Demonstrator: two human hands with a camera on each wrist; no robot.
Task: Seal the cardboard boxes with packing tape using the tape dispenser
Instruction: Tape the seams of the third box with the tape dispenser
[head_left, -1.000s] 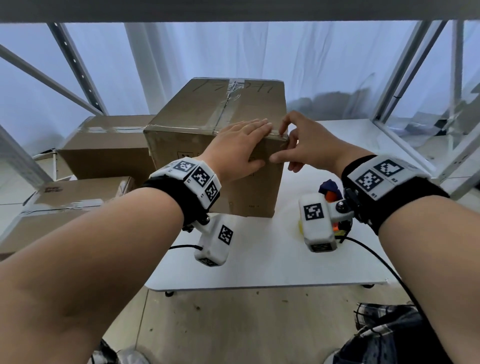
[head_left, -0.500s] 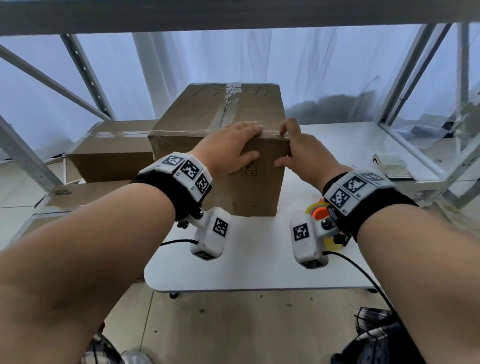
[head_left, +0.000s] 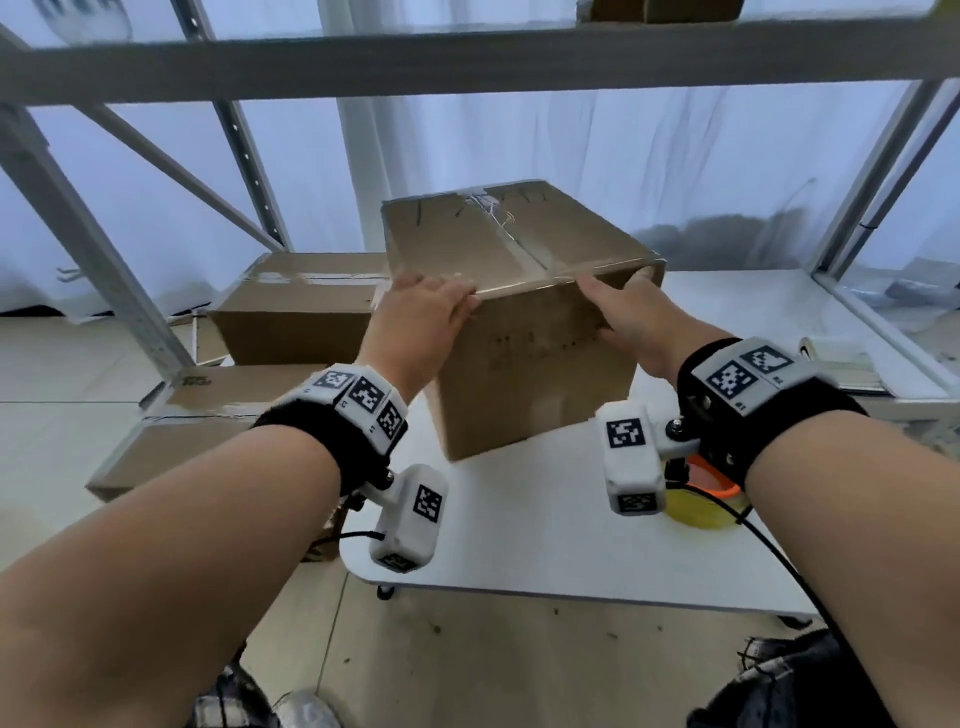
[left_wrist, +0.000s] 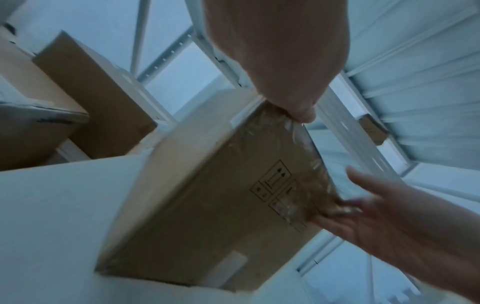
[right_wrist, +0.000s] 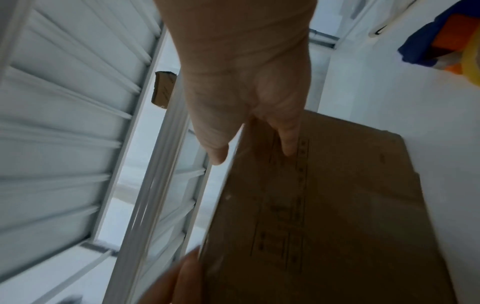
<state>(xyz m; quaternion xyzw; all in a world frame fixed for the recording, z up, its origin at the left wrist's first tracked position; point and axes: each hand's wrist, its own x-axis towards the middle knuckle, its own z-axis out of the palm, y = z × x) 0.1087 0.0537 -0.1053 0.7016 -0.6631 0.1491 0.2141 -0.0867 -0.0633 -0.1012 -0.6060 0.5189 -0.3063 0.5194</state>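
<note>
Resting on the white surface (head_left: 545, 561), the brown cardboard box (head_left: 519, 332) sits turned corner-on, its matte top crossed by a glossy clear tape strip (head_left: 519, 249) along the flap seam. The left hand (head_left: 421, 322) lies over the near top edge, fingers bent onto the lid, thumb against the front face. The right hand (head_left: 628, 312) has straight fingers along the same taped edge, its grip loose. A tape dispenser (head_left: 701, 493), orange with a yellowish roll, lies on the surface near the right wrist. Two more taped boxes (head_left: 291, 312) stand left.
</note>
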